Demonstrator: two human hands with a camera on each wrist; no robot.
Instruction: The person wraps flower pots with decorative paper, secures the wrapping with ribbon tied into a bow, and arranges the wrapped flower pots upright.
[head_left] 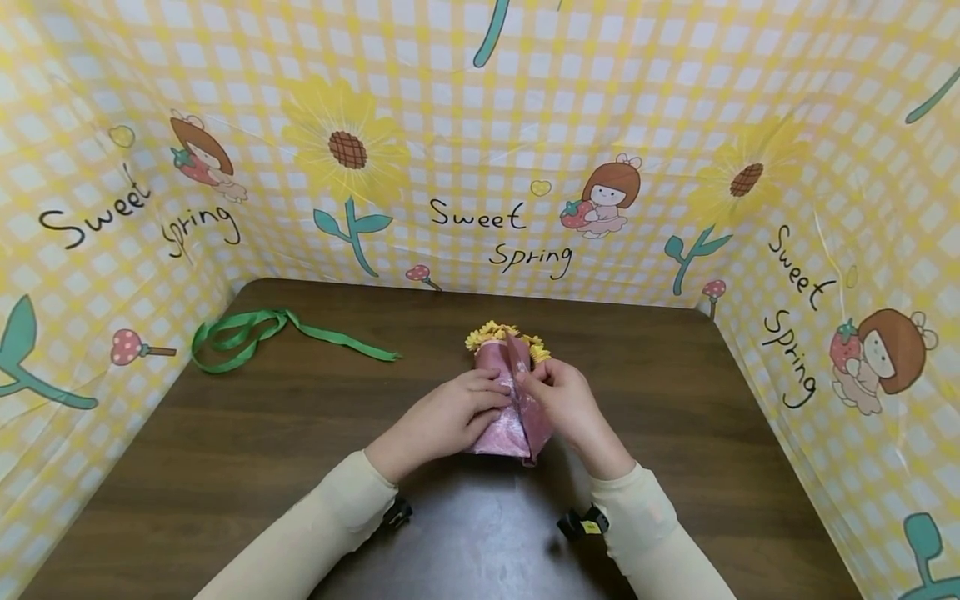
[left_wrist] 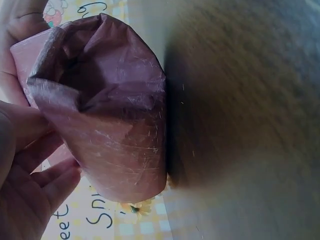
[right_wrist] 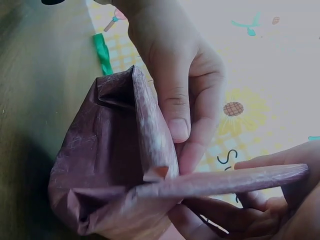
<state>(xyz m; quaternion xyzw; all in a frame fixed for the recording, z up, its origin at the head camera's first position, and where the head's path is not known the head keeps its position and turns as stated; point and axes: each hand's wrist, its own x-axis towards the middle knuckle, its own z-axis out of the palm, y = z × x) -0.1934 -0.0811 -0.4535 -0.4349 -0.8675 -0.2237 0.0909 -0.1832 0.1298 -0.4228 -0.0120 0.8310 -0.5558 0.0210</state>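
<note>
A bouquet of small yellow flowers, wrapped in shiny pink paper, lies on the table with its blossoms toward the back wall. My left hand holds the roll from the left, fingers bent over the paper. On the other side my right hand pinches the raised edge of a paper flap, which stands up along the top. In the left wrist view, the near end of the wrap gapes, its rim creased and folded inward. The stems are hidden inside the paper.
A loose green ribbon lies looped at the table's back left. Yellow checked cloth with printed flowers and figures walls the dark wooden table on the back and both sides.
</note>
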